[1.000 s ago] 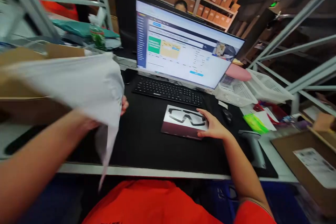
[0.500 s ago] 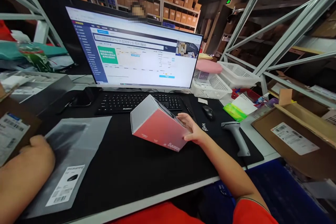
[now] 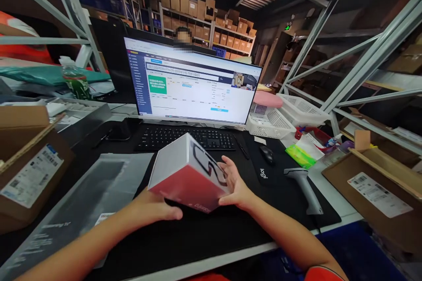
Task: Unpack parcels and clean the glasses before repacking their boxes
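Observation:
A red and white carton, with a black line drawing on its upper face, is tilted above the black desk mat. My right hand grips its right end, thumb on the red side and fingers along the drawn face. By its lower left corner is my left hand, thumb stretched out and apart from the carton. The other fingers of that hand are hidden behind the carton. A clear plastic bag lies flat to the left, its white label partly covered by my left forearm.
Behind the carton stand a keyboard and a monitor. A mouse and a grey barcode scanner lie to the right. Open cardboard boxes flank the desk, left and right. White baskets stand back right.
My left hand has moved right, from beside the left cardboard box to the carton. The carton has turned, showing more of its drawn face. My view has shifted up and left.

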`<state>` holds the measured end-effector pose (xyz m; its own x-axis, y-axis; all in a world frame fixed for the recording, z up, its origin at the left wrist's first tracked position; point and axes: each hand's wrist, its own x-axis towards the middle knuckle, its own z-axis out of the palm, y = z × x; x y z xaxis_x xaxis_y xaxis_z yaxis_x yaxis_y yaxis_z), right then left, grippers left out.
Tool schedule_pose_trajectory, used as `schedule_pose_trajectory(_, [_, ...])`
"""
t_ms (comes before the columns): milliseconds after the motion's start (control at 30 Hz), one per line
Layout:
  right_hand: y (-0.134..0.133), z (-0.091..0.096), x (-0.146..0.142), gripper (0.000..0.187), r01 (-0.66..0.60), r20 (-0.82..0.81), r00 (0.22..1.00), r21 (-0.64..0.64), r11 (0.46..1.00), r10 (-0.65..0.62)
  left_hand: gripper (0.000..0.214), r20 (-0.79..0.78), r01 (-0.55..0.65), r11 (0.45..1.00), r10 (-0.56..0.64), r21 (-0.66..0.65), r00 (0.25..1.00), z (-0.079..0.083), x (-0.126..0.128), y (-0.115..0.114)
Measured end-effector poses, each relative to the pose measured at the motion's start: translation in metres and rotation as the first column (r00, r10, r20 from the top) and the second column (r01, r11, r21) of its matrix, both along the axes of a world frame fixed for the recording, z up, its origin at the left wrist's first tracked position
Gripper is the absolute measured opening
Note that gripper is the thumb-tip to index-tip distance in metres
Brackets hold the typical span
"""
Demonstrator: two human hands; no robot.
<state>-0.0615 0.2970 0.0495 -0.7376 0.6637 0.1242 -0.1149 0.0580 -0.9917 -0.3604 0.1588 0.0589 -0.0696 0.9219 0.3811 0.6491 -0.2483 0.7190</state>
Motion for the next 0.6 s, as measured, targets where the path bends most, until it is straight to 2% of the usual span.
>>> schedule_pose_trajectory(67, [-0.006, -0.001, -0.009, 0.159, -0.075, 0.114, 0.991, 0.088, 0.993, 0.065, 0.109, 0.039, -0.024, 0.999, 0.023, 0.040, 0.999, 0.003, 0.017, 0.000])
schedule_pose_trajectory(133, [-0.009, 0.008, -0.014, 0.144, -0.120, 0.244, 0.968, 0.259, 0.958, 0.055, 0.115, 0.028, -0.067, 0.985, 0.063, 0.156, 0.998, 0.010, 0.026, -0.001])
schedule_pose_trajectory(200, [-0.012, 0.027, -0.014, 0.126, -0.124, 0.279, 0.960, 0.427, 0.896, -0.001, 0.122, -0.056, -0.102, 0.941, 0.126, 0.323, 0.990, 0.020, 0.029, 0.000])
schedule_pose_trajectory(267, [-0.013, 0.052, -0.012, 0.113, -0.093, 0.212, 0.977, 0.496, 0.863, -0.016, 0.112, -0.217, -0.117, 0.859, 0.254, 0.498, 0.943, 0.027, 0.027, 0.002])
schedule_pose_trajectory(333, [-0.016, 0.076, -0.014, 0.110, -0.119, 0.162, 0.986, 0.524, 0.843, 0.039, 0.101, -0.327, -0.113, 0.748, 0.414, 0.654, 0.850, 0.031, 0.022, 0.006])
schedule_pose_trajectory(400, [-0.020, 0.094, -0.020, 0.116, -0.170, 0.161, 0.983, 0.595, 0.785, 0.090, 0.095, -0.349, -0.096, 0.645, 0.525, 0.758, 0.776, 0.030, 0.014, 0.010])
schedule_pose_trajectory(467, [-0.025, 0.102, -0.032, 0.111, -0.150, 0.138, 0.988, 0.691, 0.707, 0.074, 0.091, -0.333, -0.081, 0.578, 0.573, 0.812, 0.749, 0.027, 0.006, 0.013])
schedule_pose_trajectory(533, [-0.029, 0.099, -0.048, 0.087, -0.074, 0.070, 0.997, 0.756, 0.651, 0.032, 0.089, -0.349, -0.040, 0.533, 0.607, 0.845, 0.714, 0.026, 0.000, 0.015])
schedule_pose_trajectory(600, [-0.033, 0.091, -0.066, 0.047, 0.063, -0.043, 0.998, 0.793, 0.606, -0.047, 0.089, -0.387, 0.018, 0.515, 0.621, 0.857, 0.681, 0.027, -0.005, 0.016])
